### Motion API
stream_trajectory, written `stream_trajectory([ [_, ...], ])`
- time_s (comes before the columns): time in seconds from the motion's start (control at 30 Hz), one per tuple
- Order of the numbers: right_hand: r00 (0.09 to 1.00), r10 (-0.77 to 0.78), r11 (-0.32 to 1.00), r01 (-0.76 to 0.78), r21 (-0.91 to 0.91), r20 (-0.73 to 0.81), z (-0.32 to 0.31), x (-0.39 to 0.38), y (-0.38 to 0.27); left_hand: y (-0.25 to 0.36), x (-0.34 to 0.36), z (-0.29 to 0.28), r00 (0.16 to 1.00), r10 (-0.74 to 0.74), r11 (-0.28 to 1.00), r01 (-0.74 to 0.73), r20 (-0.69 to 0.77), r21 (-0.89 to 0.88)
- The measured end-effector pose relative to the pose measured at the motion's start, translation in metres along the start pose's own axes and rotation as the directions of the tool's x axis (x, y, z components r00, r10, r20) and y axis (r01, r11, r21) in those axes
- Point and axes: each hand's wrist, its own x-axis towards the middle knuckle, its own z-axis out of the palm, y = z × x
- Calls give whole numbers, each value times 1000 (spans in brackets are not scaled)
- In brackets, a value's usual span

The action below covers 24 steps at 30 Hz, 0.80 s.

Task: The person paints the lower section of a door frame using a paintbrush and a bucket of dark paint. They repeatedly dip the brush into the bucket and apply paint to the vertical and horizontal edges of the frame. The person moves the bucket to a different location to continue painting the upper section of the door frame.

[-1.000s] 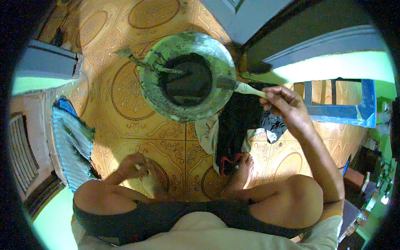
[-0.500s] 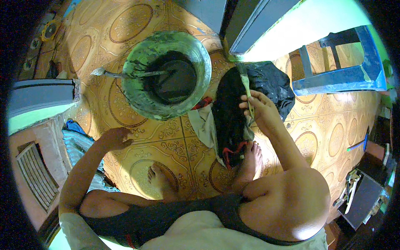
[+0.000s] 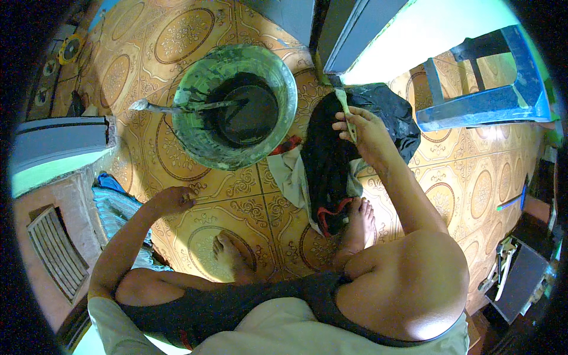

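Observation:
My right hand [image 3: 367, 133] grips a pale-handled paintbrush [image 3: 343, 102], its dark bristles angled up at the foot of the grey door frame [image 3: 343, 41], beside the white and green wall [image 3: 390, 47]. Beneath the hand lies a heap of black cloth [image 3: 322, 189] with red trim and pale fabric. My left hand [image 3: 176, 199] hangs over the tiled floor with fingers loosely apart, holding nothing. A paint-smeared bucket [image 3: 195, 148] with dark contents stands ahead, left of the brush; a stained stick or brush handle [image 3: 154, 105] lies across its rim.
A blue stool [image 3: 473, 118] stands at upper right. A blue striped cloth [image 3: 115, 210] lies by the left wall [image 3: 53, 177]. Tools on a dark board [image 3: 515, 278] lie at lower right. My bare feet [image 3: 361, 225] rest on the tiles.
My right hand has carried the brush from the bucket's right rim over to the door frame's foot. My left hand has risen from near my knee and moved forward.

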Motion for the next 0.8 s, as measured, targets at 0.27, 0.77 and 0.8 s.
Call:
stream_trajectory([
  [0.27,994,-112,993,112,21,4,13,-6,-17,16,-1,-1,994,93,994,-90,-58,56],
  [0.77,995,-101,993,101,54,-14,13,0,-12,21,-2,-2,1000,15,995,-14,-13,98],
  [0.8,991,-136,989,137,51,-11,17,-6,-15,17,-4,0,999,37,995,-34,-35,95],
])
